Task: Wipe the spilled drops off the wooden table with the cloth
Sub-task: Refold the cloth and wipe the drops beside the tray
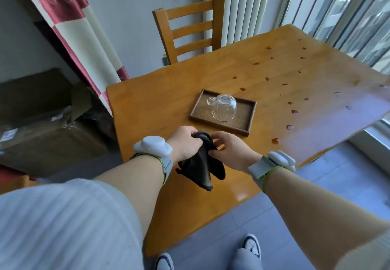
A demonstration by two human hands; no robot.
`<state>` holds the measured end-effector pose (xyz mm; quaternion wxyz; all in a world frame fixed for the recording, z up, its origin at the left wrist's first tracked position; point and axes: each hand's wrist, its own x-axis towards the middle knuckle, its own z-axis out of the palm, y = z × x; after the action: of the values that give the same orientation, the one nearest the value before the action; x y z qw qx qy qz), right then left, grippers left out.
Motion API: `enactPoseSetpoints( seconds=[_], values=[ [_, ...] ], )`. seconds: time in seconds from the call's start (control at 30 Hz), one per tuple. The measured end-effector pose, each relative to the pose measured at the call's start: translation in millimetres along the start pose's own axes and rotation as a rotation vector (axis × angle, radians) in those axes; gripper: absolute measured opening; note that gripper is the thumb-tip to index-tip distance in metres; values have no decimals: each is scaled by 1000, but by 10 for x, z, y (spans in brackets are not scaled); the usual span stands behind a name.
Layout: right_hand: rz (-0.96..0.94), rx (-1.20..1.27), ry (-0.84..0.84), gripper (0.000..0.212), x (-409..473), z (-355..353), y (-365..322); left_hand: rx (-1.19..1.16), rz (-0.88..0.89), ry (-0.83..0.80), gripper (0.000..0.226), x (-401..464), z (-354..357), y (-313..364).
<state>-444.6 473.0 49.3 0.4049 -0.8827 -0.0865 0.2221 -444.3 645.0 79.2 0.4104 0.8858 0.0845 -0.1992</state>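
A dark cloth (202,164) hangs above the near part of the wooden table (152,105). My left hand (185,143) grips its bunched top from the left. My right hand (230,149) pinches the cloth's right edge between thumb and fingers. Several reddish-brown drops (289,127) lie scattered over the right and far half of the table, from near the front edge (275,141) to the far corner (268,47). The cloth is held off the surface, well left of the drops.
A dark wooden tray (249,119) holds an upturned glass cup (223,107) just beyond my hands. A wooden chair (187,27) stands at the table's far side. Cardboard boxes (42,122) and a curtain (80,33) are on the left; windows are on the right.
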Motion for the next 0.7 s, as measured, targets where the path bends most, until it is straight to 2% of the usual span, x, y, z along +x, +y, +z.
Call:
enactPoseSetpoints(
  seconds=[0.07,0.17,0.23,0.3,0.37,0.43,0.5,0.57,0.6,0.7],
  values=[
    [-13,37,20,34,45,-57,138,-2,-35,33,11,56,139,91],
    [57,306,27,27,71,-285,455,-61,-87,47,11,159,472,349],
    [119,485,1,29,69,-479,622,-184,-136,-16,19,171,639,566],
    [154,557,-30,33,86,-680,738,-287,-192,-61,23,165,745,748],
    [164,587,-80,35,103,-823,804,-96,-190,44,20,197,778,807],
    [161,643,-138,32,128,-920,853,200,-201,146,43,222,760,798],
    [158,742,-209,28,132,-1018,927,264,-240,97,77,239,773,792],
    [147,846,-287,27,127,-1082,1006,263,-250,8,87,238,833,798],
    [145,884,-316,26,123,-1093,1028,271,-228,-8,77,243,868,785],
    [161,905,-307,24,112,-1135,1100,339,-141,-8,10,281,958,738]
  ],
)
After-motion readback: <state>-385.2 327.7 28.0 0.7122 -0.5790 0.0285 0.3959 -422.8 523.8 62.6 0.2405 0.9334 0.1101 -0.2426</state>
